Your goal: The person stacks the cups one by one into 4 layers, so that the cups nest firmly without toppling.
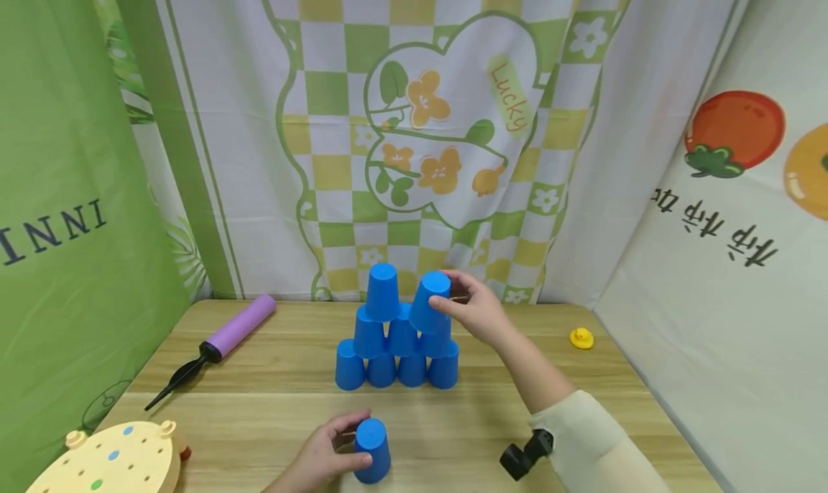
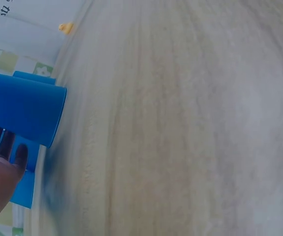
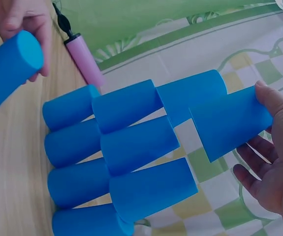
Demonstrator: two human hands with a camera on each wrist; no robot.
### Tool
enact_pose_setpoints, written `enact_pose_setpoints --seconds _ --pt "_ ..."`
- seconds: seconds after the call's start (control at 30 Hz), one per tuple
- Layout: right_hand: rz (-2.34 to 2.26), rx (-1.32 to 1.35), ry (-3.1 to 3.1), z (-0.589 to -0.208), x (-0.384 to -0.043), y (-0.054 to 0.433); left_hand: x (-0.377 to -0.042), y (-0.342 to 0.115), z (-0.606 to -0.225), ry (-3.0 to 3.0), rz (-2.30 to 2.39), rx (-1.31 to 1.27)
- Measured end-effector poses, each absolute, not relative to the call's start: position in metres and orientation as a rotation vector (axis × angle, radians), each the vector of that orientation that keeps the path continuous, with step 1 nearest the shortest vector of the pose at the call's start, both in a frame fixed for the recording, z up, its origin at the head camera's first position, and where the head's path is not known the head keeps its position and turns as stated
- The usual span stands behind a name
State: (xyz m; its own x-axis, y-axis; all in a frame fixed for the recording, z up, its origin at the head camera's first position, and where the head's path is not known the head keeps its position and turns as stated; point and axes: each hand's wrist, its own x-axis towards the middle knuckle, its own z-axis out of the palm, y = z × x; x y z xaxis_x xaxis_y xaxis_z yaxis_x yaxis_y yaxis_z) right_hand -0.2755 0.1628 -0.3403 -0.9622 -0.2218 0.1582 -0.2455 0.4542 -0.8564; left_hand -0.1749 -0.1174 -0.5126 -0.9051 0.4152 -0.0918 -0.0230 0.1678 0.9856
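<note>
Blue cups, all upside down, form a stack on the table: a bottom row of several, three (image 1: 402,333) in the middle row, and one cup (image 1: 383,293) on the third level at left. My right hand (image 1: 477,308) pinches another blue cup (image 3: 232,123) between thumb and fingers, beside that third-level cup. In the right wrist view its rim is apart from the cups below. Nearer the front edge, my left hand (image 1: 328,452) grips a separate upside-down cup (image 1: 372,450) by its side, thumb in front and fingers behind.
A purple hand pump (image 1: 242,328) with a black nozzle lies at the left of the table (image 1: 291,399). A yellow pegboard (image 1: 106,461) stands at the front left corner. A small yellow duck (image 1: 581,338) sits at the right. Printed curtains (image 1: 233,155) enclose the back and sides.
</note>
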Motion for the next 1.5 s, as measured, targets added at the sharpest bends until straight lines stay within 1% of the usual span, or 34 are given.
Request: enact_pose_setpoints --seconds 0.2,0.7,1.13,1.5 --pt "1.540 0.365 -2.693 -0.340 -0.287 0.156 -0.172 -0.114 -0.516 2.118 1.761 0.268" --pt "1.524 0.311 -2.719 -0.346 -0.308 0.148 -0.175 -0.115 -0.517 2.169 1.769 0.267" --pt "1.506 0.315 -2.736 -0.349 -0.311 0.147 -0.180 -0.116 -0.498 2.285 1.859 0.372" --pt "1.494 0.327 -2.741 -0.350 -0.311 0.145 -0.194 -0.117 -0.462 2.349 1.916 0.404"
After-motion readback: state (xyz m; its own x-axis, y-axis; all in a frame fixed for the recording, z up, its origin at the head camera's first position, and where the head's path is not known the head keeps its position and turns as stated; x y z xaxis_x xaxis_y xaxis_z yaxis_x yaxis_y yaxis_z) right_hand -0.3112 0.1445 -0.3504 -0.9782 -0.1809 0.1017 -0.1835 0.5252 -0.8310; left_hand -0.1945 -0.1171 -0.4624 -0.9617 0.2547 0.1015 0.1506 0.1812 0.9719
